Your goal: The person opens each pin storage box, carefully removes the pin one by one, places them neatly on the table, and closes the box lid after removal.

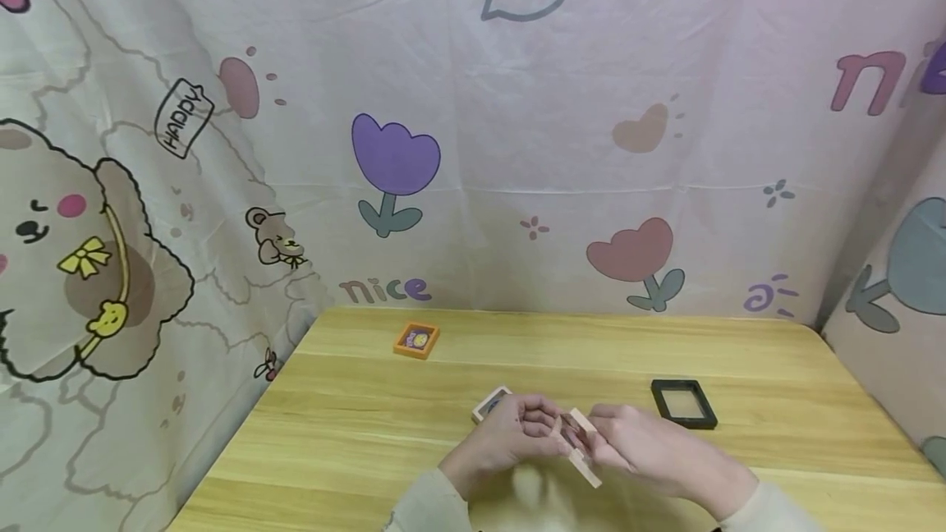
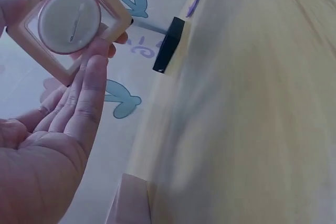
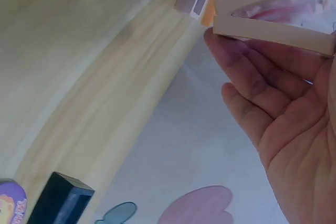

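A beige square display frame (image 1: pixel 586 470) is held up between both hands over the near part of the table. In the right wrist view its two halves stand apart in a V. My left hand (image 1: pixel 502 437) grips the frame from the left, its fingertips reaching the frame's edge in the left wrist view. My right hand (image 1: pixel 650 446) holds the other side, fingers behind and under it. Against the frame's clear film sits a round white badge (image 2: pixel 55 22), its pin side showing in the left wrist view.
Behind my left hand lies another beige frame (image 1: pixel 488 402). Farther back on the left is an orange frame (image 1: pixel 416 341) with a badge inside. A black frame (image 1: pixel 683 403) lies to the right, with a purple badge (image 3: pixel 11 200) near it. Printed cloth (image 1: pixel 473 253) hangs behind the table.
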The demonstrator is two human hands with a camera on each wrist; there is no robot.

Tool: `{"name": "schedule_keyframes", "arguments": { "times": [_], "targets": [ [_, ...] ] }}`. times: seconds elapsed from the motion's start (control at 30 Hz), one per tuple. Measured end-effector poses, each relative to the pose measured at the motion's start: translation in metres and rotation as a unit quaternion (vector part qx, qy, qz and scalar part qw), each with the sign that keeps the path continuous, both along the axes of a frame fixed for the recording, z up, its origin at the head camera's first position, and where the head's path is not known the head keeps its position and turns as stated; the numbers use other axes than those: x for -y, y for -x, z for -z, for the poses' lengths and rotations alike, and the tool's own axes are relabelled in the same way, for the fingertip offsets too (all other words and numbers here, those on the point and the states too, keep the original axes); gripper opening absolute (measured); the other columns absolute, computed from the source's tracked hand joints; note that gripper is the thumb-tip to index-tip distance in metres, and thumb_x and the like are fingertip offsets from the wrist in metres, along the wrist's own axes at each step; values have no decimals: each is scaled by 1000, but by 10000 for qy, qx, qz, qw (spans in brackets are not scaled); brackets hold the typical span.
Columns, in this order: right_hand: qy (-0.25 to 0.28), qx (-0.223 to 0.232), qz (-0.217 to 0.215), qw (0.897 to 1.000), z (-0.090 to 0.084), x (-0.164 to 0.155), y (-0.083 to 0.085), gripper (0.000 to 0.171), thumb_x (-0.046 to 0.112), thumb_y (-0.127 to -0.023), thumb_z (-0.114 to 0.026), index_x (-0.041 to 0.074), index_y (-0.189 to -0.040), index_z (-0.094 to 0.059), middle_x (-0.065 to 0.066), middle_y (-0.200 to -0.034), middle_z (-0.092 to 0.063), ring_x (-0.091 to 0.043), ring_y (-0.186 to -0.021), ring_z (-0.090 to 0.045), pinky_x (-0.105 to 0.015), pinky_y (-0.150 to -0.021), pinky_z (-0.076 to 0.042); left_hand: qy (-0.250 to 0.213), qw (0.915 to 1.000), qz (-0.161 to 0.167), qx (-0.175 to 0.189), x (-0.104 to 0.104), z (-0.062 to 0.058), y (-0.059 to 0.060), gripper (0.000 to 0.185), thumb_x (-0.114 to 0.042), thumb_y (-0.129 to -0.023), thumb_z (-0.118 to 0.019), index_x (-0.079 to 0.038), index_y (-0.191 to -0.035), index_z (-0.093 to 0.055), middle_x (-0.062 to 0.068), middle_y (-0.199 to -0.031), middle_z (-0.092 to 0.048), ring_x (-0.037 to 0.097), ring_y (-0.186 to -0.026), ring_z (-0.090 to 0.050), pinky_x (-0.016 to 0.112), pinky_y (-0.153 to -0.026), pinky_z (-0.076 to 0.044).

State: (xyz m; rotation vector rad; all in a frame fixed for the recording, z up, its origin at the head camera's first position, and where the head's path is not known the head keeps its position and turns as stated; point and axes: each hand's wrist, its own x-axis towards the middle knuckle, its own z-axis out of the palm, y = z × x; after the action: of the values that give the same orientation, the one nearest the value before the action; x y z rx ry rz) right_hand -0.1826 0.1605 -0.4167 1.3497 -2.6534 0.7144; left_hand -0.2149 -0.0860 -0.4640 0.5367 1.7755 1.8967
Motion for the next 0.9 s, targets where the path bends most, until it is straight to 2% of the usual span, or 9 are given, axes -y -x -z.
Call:
{"name": "schedule_keyframes", "arguments": {
  "times": [0.13, 0.27, 0.37, 0.4, 0.63, 0.9],
  "targets": [
    [86, -40, 231, 9997, -1, 1, -3, 26, 17, -109, -56, 29, -88, -63, 19, -84, -49, 11, -70, -43, -10, -56, -43, -68, 9999, 77, -63, 0, 0, 2, 37, 3, -87, -80, 6, -121, -67, -4, -97, -74, 6, -87, -72, 17, -80, -62],
    [124, -129, 373, 9991, -1, 1, -4, 21, 24, -111, -56, 19, -114, -76, 16, -92, -60, 10, -73, -49, -12, -61, -47, -148, 9998, 126, -61, 0, 1, 4, 39, 3, -87, -78, 7, -124, -65, -3, -100, -75, 7, -90, -74, 18, -82, -63],
    [128, -215, 503, 9984, -2, -1, -6, 32, 27, -112, -56, 9, -131, -74, 12, -99, -66, 10, -75, -50, -14, -63, -49, -172, 9997, 142, -22, 1, 1, 4, 42, 3, -88, -78, 7, -127, -64, -3, -103, -77, 8, -93, -75, 19, -84, -64],
    [134, -229, 554, 9981, -2, -1, -6, 34, 28, -112, -56, 8, -133, -74, 11, -101, -67, 10, -76, -51, -15, -63, -49, -182, 9997, 162, -6, 1, 1, 4, 42, 2, -88, -78, 6, -128, -63, -2, -104, -77, 9, -93, -75, 19, -84, -64],
    [258, -490, 857, 9948, 0, 1, -4, 32, 32, -109, -62, 13, -132, -74, 17, -94, -59, 8, -73, -48, -14, -59, -44, -179, 9994, 292, -32, 2, -2, 4, 46, -3, -92, -79, 5, -133, -62, 2, -114, -73, 11, -96, -76, 23, -88, -64],
    [448, -600, 1272, 9890, 5, 4, -3, 31, 34, -106, -65, 16, -128, -77, 14, -104, -69, 7, -80, -53, -17, -62, -45, -250, 9991, 357, 2, 4, -2, 4, 50, -2, -93, -78, 5, -139, -59, 3, -122, -71, 12, -101, -76, 27, -92, -65]
  ]
}}
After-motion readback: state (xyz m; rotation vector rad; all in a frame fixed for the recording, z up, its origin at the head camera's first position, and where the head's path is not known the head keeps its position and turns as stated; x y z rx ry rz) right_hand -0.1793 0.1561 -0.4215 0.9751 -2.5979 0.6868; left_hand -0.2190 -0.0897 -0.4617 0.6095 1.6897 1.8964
